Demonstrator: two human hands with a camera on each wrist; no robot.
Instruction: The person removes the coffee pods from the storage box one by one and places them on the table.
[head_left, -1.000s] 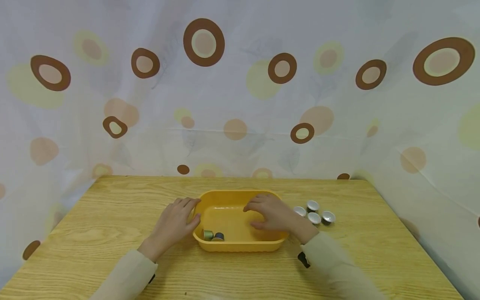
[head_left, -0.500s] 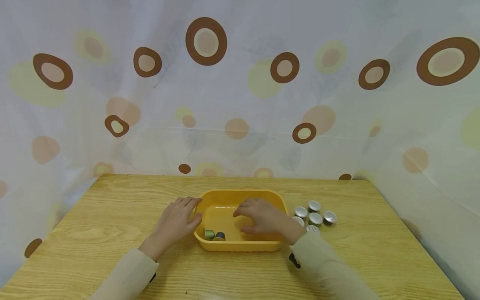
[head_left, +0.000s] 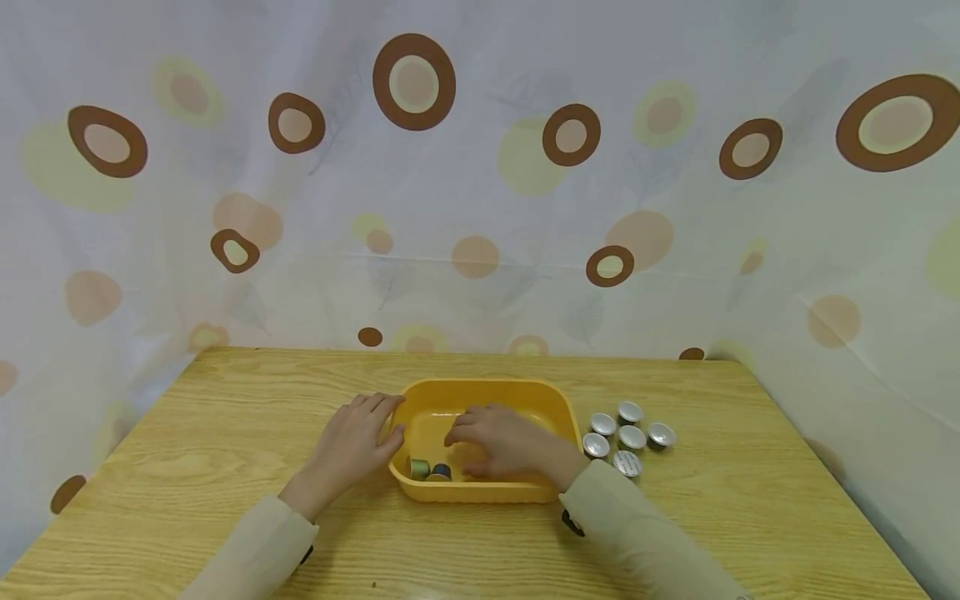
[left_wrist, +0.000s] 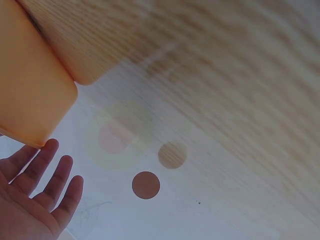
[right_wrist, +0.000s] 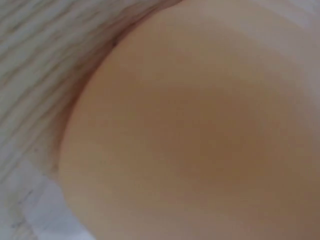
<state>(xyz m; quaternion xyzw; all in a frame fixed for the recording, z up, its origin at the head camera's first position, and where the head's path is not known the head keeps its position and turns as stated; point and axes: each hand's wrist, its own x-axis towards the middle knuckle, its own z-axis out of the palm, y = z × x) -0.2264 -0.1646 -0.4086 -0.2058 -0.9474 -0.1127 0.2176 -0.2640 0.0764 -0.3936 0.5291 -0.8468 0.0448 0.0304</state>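
Note:
A yellow plastic basin (head_left: pixel 487 493) stands on the table. In its near left corner lie a green coffee capsule (head_left: pixel 419 469) and a dark blue coffee capsule (head_left: pixel 440 472). My left hand (head_left: pixel 356 437) is at the basin's left rim; in the left wrist view its fingers (left_wrist: pixel 46 160) are straight and a fingertip touches the basin's edge (left_wrist: pixel 42 145). Reaching over the near right rim, my right hand (head_left: pixel 502 442) is inside the basin, fingers loosely bent, right of the two capsules. Nothing shows between its fingers. The right wrist view holds only the basin's wall (right_wrist: pixel 175 125), close and blurred.
On the wooden table (head_left: pixel 225 433), right of the basin, several coffee capsules (head_left: pixel 632 437) stand with silver lids up. A white curtain (head_left: pixel 480 183) with brown and yellow circles hangs behind and at both sides.
My right hand has moved left inside the basin, toward the two capsules, uncovering more capsules on the table at right. The left hand has stayed at the rim.

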